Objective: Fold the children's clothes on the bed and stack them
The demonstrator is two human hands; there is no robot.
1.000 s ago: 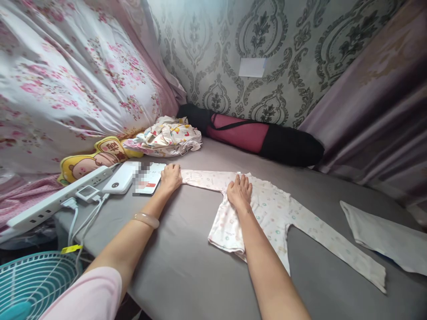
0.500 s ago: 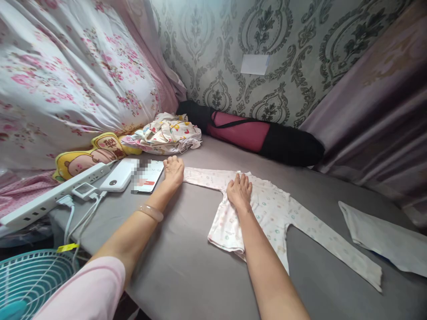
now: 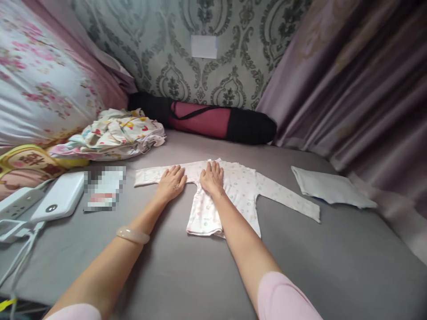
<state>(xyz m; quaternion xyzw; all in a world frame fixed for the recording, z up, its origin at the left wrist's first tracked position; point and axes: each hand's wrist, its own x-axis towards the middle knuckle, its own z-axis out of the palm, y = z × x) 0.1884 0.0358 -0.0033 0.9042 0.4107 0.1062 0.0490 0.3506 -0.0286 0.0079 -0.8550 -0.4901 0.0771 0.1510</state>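
Note:
A small white baby shirt (image 3: 233, 191) with a faint coloured print lies spread flat on the grey bed sheet (image 3: 187, 275), both long sleeves stretched out sideways. My left hand (image 3: 171, 182) rests palm down, fingers apart, on the shirt's left sleeve near the shoulder. My right hand (image 3: 211, 177) lies flat on the chest of the shirt just below the collar. Neither hand grips anything. A pale bangle (image 3: 132, 235) sits on my left wrist.
A folded white cloth (image 3: 328, 188) lies to the right of the shirt. A crumpled pile of printed clothes (image 3: 113, 133) sits at the back left, a pink and black rolled bag (image 3: 213, 122) along the wall. A phone (image 3: 104, 188), power bank (image 3: 60, 201) and power strip (image 3: 13, 203) lie at the left.
My left hand slid inward along the left sleeve from its cuff toward the shoulder. The view swung to the right, so the shirt now sits nearer the middle. My right hand stayed on the chest.

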